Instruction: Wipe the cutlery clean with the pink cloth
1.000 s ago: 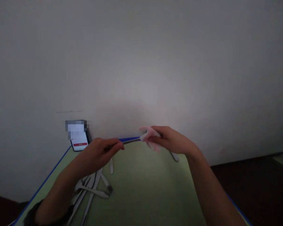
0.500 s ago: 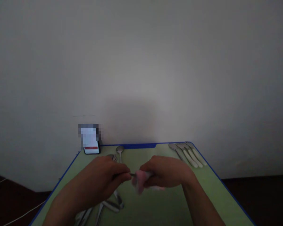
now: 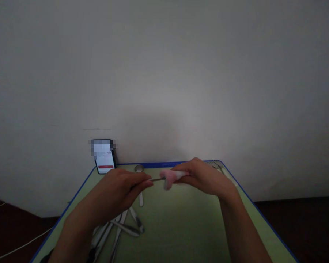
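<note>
My left hand point(image 3: 117, 190) is closed, pinching the end of a thin piece of metal cutlery point(image 3: 157, 179) between thumb and fingers. A short bare stretch of its shaft shows, but I cannot tell whether it is a spoon, fork or knife. Around its other part is a pink and white cloth point(image 3: 168, 178), gripped by my right hand point(image 3: 204, 177). Both hands are held above the green tabletop point(image 3: 178, 223). Just beyond my left fingers lies a spoon point(image 3: 139, 168), its bowl toward the wall.
Under my left forearm lies a loose pile of metal cutlery point(image 3: 127, 228). Several forks point(image 3: 218, 165) at the far right corner are partly hidden by my right hand. A phone point(image 3: 106, 159) leans on the wall point(image 3: 164, 73) at the far left. Blue trim point(image 3: 161, 165) edges the table.
Both hands have risen toward the far edge. My right hand and the cloth have shifted right, away from my left hand, baring more of the metal shaft. The view has tilted slightly.
</note>
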The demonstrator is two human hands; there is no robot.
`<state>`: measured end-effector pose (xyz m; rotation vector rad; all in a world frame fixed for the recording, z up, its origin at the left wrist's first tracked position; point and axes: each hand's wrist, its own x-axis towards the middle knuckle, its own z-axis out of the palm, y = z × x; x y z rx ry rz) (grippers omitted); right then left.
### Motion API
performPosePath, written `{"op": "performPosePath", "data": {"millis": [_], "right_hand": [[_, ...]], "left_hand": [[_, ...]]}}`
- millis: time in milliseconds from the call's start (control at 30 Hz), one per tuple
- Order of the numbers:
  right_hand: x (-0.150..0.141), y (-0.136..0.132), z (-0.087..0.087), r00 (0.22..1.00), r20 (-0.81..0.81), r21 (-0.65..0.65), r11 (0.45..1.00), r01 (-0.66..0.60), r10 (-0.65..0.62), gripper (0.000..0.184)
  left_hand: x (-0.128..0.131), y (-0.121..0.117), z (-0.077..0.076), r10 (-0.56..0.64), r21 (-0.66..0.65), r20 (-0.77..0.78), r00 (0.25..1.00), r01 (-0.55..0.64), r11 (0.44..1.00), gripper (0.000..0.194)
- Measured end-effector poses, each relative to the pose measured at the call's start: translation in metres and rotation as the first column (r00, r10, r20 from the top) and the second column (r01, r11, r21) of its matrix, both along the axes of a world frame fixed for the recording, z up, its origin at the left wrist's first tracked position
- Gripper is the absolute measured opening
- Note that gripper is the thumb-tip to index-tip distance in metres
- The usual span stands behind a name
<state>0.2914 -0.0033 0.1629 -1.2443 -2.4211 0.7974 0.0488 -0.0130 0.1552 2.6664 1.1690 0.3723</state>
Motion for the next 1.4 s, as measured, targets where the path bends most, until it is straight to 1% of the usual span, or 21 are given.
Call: {"op": "performPosePath", "data": {"millis": [33,100,200,300,400,433,533,633,700,800,900,1033,1100,1133,1167,1200,1233,1300,1333,1367,1400], "right_hand": [[0.001,0.000,0.000,0.999,-0.010,0.036,0.999,0.038,-0.037,0.026],[0.002,0.000,0.001,0.997,-0.021,0.070,0.994,0.082,-0.080,0.028],[0.003,-0.002,0.002,0.998,0.008,0.064,0.996,0.062,-0.063,0.025],[-0.008,-0.006,-0.002,0.994,0.103,0.022,0.999,0.041,-0.043,0.021],[-0.029,-0.009,-0.014,0.964,0.263,-0.067,0.996,0.050,-0.031,0.015],[-0.036,-0.009,-0.019,0.949,0.316,-0.094,0.995,0.033,-0.001,0.014],[-0.044,-0.008,-0.026,0.934,0.350,-0.111,0.993,-0.031,0.068,0.017],[-0.038,-0.004,-0.025,0.957,0.272,-0.131,0.989,-0.067,0.101,0.016],[-0.030,-0.001,-0.023,0.979,0.190,-0.093,0.994,-0.062,0.079,0.017],[-0.022,0.002,-0.020,0.998,0.067,0.034,0.999,0.012,-0.015,0.021],[-0.017,0.005,-0.017,0.996,-0.010,0.092,0.992,0.088,-0.088,0.022],[-0.008,0.008,-0.012,0.980,-0.116,0.187,0.966,0.179,-0.159,0.019],[-0.004,0.010,-0.009,0.953,-0.229,0.217,0.945,0.246,-0.196,0.020],[-0.003,0.011,-0.007,0.923,-0.319,0.215,0.932,0.291,-0.215,0.021],[-0.004,0.011,-0.006,0.874,-0.427,0.194,0.920,0.340,-0.233,0.023],[-0.006,0.011,-0.006,0.801,-0.543,0.154,0.909,0.388,-0.250,0.024],[-0.009,0.011,-0.006,0.708,-0.655,0.096,0.901,0.423,-0.263,0.024],[-0.021,0.010,-0.009,0.499,-0.816,-0.057,0.899,0.434,-0.292,0.025],[-0.029,0.009,-0.011,0.399,-0.865,-0.135,0.908,0.396,-0.303,0.026],[-0.038,0.009,-0.015,0.296,-0.900,-0.208,0.911,0.355,-0.320,0.027],[-0.047,0.009,-0.019,0.201,-0.915,-0.277,0.907,0.317,-0.350,0.028]], "left_hand": [[-0.001,0.000,0.000,0.007,0.024,0.006,1.000,-0.007,1.000,0.040],[-0.003,-0.001,0.002,0.010,0.028,0.005,1.000,-0.010,1.000,0.040],[-0.004,-0.005,0.004,0.009,-0.035,0.003,1.000,-0.009,0.999,0.040],[-0.005,-0.010,0.005,0.021,-0.070,-0.027,0.999,-0.023,0.997,0.036],[-0.004,-0.015,0.002,0.057,-0.095,-0.134,0.989,-0.070,0.993,0.032],[-0.004,-0.016,0.001,0.073,-0.110,-0.171,0.983,-0.093,0.990,0.031],[-0.005,-0.017,0.000,0.114,-0.130,-0.229,0.967,-0.146,0.981,0.033],[-0.008,-0.014,0.001,0.120,-0.109,-0.234,0.965,-0.149,0.983,0.034],[-0.010,-0.010,0.002,0.116,-0.068,-0.214,0.970,-0.133,0.989,0.035],[-0.011,-0.007,0.004,0.118,-0.003,-0.158,0.980,-0.120,0.993,0.036],[-0.008,-0.007,0.006,0.132,0.069,-0.121,0.984,-0.124,0.990,0.034],[-0.004,-0.010,0.006,0.142,0.210,-0.067,0.988,-0.125,0.970,0.033],[-0.004,-0.010,0.007,0.146,0.235,0.020,0.989,-0.147,0.961,0.033],[-0.004,-0.009,0.008,0.147,0.230,0.089,0.985,-0.164,0.959,0.033],[-0.003,-0.009,0.008,0.148,0.215,0.172,0.974,-0.183,0.959,0.033],[-0.002,-0.008,0.008,0.150,0.185,0.257,0.955,-0.201,0.962,0.034],[-0.001,-0.006,0.007,0.157,0.137,0.330,0.931,-0.212,0.968,0.035],[0.004,-0.003,0.004,0.200,-0.018,0.436,0.877,-0.213,0.977,0.038],[0.008,-0.001,0.001,0.233,-0.124,0.468,0.853,-0.197,0.972,0.040],[0.012,0.002,-0.003,0.273,-0.237,0.497,0.824,-0.174,0.956,0.042],[0.016,0.005,-0.007,0.312,-0.352,0.531,0.788,-0.130,0.927,0.044]]}}
